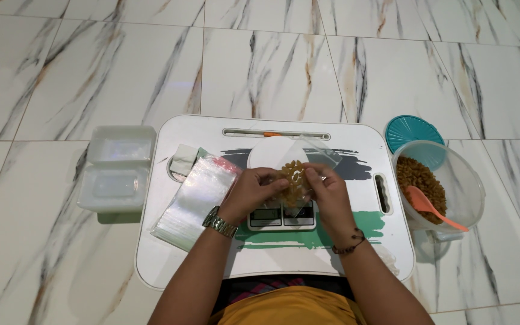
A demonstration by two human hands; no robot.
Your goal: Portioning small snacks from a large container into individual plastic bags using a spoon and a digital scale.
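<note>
Floor [91,72]: polished marble-look tile, glossy, veined. Lap tray [170,259]: smooth white plastic, painted bands. Small bag [296,180] of pasta: clear thin plastic film, shiny. Stack of bags [194,201]: the same glossy film. Lidded boxes [118,168]: translucent frosted plastic. Tub [458,180]: clear plastic; its lid [410,129]: teal ribbed plastic. Scoop [431,207]: matt orange plastic. Watch [219,222]: brushed metal links.

Home setting, floor-level packing setup: marble-look floor tiles [91,72], low white lap table [272,259] used as bench, kitchen scale [281,216], tub of dry pasta [446,186], stack of zip bags [194,201].
</note>
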